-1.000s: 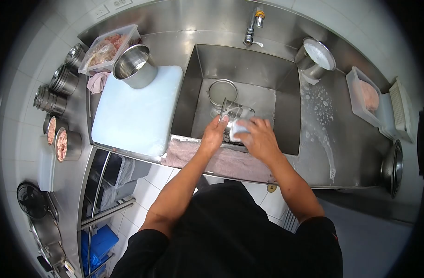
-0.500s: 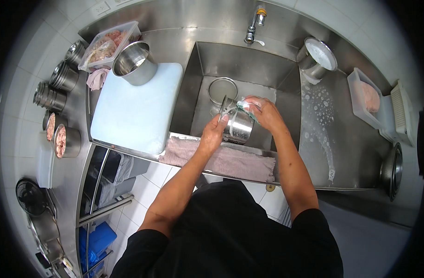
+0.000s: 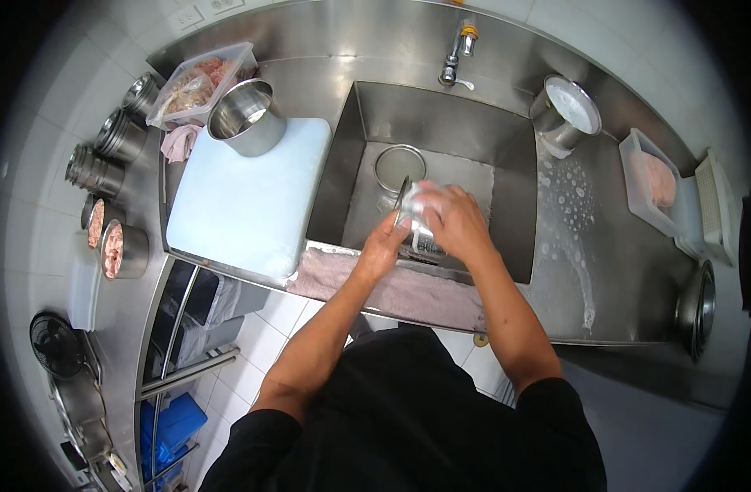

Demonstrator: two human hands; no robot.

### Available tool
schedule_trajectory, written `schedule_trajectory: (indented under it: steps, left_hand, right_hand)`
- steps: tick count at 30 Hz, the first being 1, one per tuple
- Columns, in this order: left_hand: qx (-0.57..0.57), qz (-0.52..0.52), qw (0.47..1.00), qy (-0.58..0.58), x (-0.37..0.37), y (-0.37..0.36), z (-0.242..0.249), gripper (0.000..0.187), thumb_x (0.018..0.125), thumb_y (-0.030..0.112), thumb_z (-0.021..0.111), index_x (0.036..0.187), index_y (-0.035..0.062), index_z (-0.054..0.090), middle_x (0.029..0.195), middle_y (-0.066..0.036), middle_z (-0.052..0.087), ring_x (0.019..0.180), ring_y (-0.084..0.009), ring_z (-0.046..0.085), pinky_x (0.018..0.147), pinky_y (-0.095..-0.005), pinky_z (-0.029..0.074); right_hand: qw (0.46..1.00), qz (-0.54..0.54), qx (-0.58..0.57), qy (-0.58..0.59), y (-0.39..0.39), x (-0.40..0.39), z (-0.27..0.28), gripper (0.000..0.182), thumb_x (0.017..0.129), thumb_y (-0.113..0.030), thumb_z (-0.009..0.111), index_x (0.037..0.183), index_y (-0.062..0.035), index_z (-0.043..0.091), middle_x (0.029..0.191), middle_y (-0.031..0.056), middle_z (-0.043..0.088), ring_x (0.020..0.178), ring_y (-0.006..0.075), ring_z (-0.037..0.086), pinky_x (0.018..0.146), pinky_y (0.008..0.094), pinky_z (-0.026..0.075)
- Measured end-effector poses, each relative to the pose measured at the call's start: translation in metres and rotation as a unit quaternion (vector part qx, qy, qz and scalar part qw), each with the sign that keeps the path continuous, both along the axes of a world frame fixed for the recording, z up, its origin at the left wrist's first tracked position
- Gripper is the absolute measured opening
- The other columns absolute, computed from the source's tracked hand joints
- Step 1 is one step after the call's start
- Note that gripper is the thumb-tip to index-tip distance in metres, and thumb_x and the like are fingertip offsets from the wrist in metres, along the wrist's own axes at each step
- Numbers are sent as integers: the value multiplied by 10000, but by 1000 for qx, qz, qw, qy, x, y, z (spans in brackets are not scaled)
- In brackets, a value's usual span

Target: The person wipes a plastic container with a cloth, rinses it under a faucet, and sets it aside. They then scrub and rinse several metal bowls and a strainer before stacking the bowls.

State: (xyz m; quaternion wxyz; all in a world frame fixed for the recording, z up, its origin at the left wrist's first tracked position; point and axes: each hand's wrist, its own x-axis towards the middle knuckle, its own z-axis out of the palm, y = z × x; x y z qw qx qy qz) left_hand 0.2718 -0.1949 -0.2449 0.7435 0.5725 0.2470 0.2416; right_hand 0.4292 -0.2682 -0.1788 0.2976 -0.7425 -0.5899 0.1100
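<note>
Over the near part of the sink, a stainless steel pot is tipped on its side. Its rim is gripped by my left hand, fingers closed round the left edge. My right hand presses a soapy scouring pad against the pot near the rim; the pad is mostly covered by foam and blurred fingers. Behind them on the sink floor sits a round metal container with cloudy liquid in it.
A pale blue cutting board left of the sink carries a steel pot. Along the front edge lies a pink towel. A suds-filled pot and a meat tub stand right. The faucet rises behind.
My right hand has moved left and down with the pad, from the pot's right rim across its side. The left hand keeps its hold. The whole view has shifted slightly.
</note>
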Motion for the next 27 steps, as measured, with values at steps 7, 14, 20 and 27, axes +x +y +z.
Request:
schedule_trajectory:
  steps: [7, 14, 20, 27]
  left_hand:
    - [24, -45, 999, 18, -6, -3, 1, 349, 1007, 267, 504, 1258, 30, 556, 1114, -22, 619, 1024, -98, 527, 927, -258, 409]
    - [29, -129, 991, 16, 14, 4, 26, 476, 896, 105, 586, 1345, 36, 442, 1155, -54, 597, 1060, -113, 534, 931, -279, 419]
    - [-43, -133, 984, 108, 13, 9, 7, 476, 860, 115, 597, 1312, 4, 497, 1192, -139, 621, 1118, -200, 556, 988, -339, 416]
    - [-45, -32, 993, 102, 2, 4, 26, 354, 990, 312, 489, 1179, 25, 575, 1036, -49, 634, 975, -147, 548, 919, -272, 394]
  right_hand:
    - [961, 17, -218, 172, 85, 75, -47, 401, 907, -367, 572, 1167, -76, 662, 1064, 142, 696, 1005, 294, 642, 906, 363, 464]
    - [984, -53, -65, 160, 23, 24, 13, 335, 883, -313, 597, 1121, -91, 676, 1170, 171, 656, 1094, 339, 601, 943, 405, 446]
    - [972, -102, 171, -121, -26, -37, -26, 254, 830, -191, 635, 1068, -108, 665, 1185, 123, 644, 1034, 354, 598, 872, 448, 462]
    - [969, -99, -170, 150, 63, 41, -32, 292, 894, -336, 578, 1059, -124, 692, 1003, 166, 694, 962, 359, 633, 841, 445, 483]
